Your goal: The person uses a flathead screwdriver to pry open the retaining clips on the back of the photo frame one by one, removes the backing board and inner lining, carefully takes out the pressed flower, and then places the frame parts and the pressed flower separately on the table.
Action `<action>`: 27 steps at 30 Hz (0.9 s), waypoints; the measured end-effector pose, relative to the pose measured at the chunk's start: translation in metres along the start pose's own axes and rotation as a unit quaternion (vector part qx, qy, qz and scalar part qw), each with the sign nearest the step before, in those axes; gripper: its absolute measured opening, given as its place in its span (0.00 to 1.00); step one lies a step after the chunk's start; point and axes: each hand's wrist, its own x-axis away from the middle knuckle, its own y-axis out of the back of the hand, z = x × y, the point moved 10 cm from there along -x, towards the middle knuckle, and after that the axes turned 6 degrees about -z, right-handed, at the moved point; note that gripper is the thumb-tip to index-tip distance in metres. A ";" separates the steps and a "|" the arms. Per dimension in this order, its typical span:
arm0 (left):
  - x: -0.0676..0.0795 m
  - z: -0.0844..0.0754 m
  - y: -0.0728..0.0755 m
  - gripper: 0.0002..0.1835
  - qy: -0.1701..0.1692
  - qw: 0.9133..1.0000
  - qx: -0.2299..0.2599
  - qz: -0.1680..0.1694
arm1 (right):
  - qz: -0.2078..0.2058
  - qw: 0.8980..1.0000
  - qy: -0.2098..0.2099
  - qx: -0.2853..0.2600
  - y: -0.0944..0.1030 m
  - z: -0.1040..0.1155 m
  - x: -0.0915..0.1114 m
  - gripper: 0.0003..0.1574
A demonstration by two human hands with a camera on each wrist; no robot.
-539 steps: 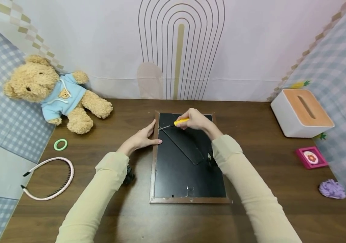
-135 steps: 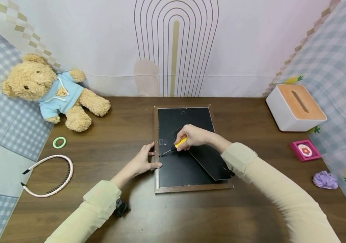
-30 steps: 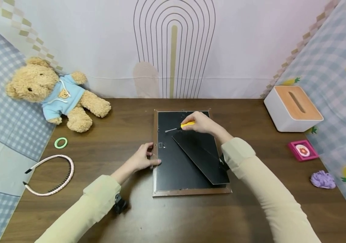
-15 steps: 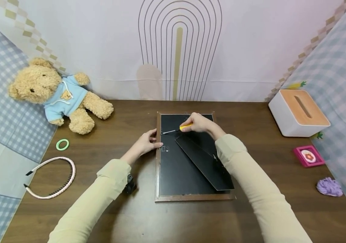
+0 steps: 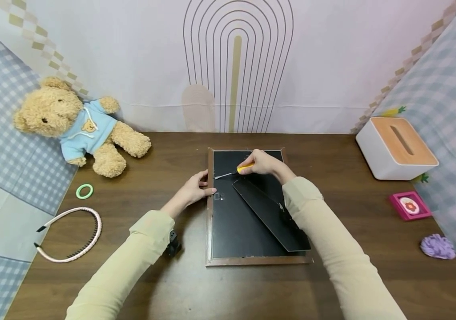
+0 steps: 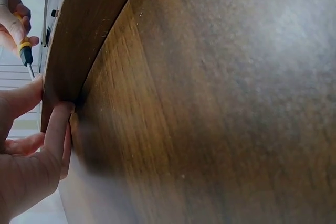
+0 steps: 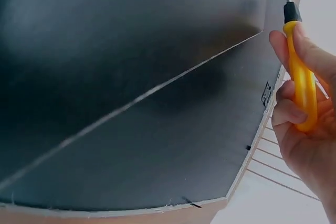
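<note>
A picture frame (image 5: 209, 231) lies face down on the table, its black backing board (image 5: 232, 226) up. The black stand leg (image 5: 268, 213) slants across the backing. My right hand (image 5: 263, 162) grips the yellow handle of a screwdriver (image 7: 303, 85); its metal shaft points left, with the tip at the inner left edge of the frame. In the left wrist view my left hand (image 6: 34, 166) holds the frame's left side, thumb on top and fingers against the outer side. Small metal tabs (image 7: 248, 148) show along the backing's edge in the right wrist view.
A teddy bear (image 5: 85, 124) in a blue hoodie leans at the back left. Below it lie a green ring (image 5: 84, 185) and a pink headband (image 5: 98, 226). To the right are a tissue box (image 5: 396, 146), a magenta box (image 5: 410, 206) and a purple scrunchie (image 5: 437, 246).
Since 18 seconds ago the frame has been turned, with its hanger now at the left. In the last second my left hand slid up the left side; the screwdriver tip reached that edge.
</note>
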 end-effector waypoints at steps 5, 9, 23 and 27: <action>0.000 0.001 -0.002 0.40 0.000 1.000 0.000 0.002 | -0.012 1.000 -0.005 0.009 0.002 0.002 0.000 0.17; 0.001 0.004 0.001 0.40 0.005 1.000 0.006 -0.004 | -0.025 1.000 0.000 0.004 0.002 0.008 -0.003 0.16; 0.001 0.003 0.001 0.40 0.002 1.000 -0.008 -0.005 | 0.025 0.993 -0.005 0.117 -0.017 0.000 -0.002 0.16; 0.000 0.001 0.001 0.40 0.003 1.000 0.000 -0.002 | -0.014 0.992 -0.005 0.127 -0.012 -0.003 0.001 0.16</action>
